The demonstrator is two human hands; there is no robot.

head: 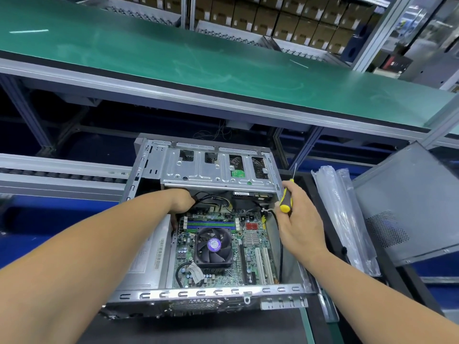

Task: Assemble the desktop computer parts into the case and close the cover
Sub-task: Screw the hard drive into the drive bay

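An open metal computer case [198,292] lies flat in front of me. Inside it sit a green motherboard [250,247] with a black CPU fan [213,245] and a grey power supply [146,254] on the left. A metal drive cage [216,170] spans the far end. My left hand [182,202] reaches under the cage's left part among black cables; its fingers are hidden. My right hand [298,227] grips a yellow-and-black screwdriver [286,194] at the case's right wall, shaft pointing up.
A grey side cover [412,207] leans at the right, with clear plastic bags [342,214] between it and the case. A green conveyor belt [198,58] runs across behind, with a roller rail [62,175] at the left. Cardboard boxes [285,16] fill shelves at the back.
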